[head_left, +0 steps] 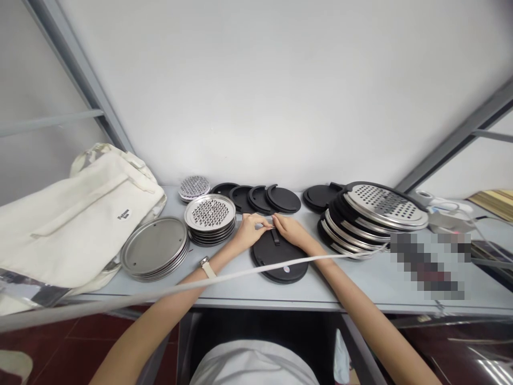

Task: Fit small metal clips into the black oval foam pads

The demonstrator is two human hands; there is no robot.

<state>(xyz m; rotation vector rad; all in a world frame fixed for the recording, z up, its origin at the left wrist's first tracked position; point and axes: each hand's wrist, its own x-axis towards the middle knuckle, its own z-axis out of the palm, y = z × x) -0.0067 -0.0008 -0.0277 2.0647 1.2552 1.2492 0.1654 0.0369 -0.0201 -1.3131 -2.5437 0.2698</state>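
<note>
A black round plate (280, 259) lies on the grey table in front of me, with a raised dark strip near its far edge and a small pale oval sticker on its near side. My left hand (252, 231) is at the plate's far left edge, thumb and fingers pinched together. My right hand (289, 230) meets it from the right, fingers closed and bent over the far edge. Whatever the fingertips hold between them is too small to make out. A watch with a pale strap (207, 267) is on my left wrist.
Metal grater discs (210, 213) and plain metal discs (156, 246) are stacked on the left, by a cream bag (92, 214). Black round pieces (282, 198) lie along the wall. Black-rimmed grater discs (387, 206) form a tall stack on the right. A pale cord (240, 274) crosses in front.
</note>
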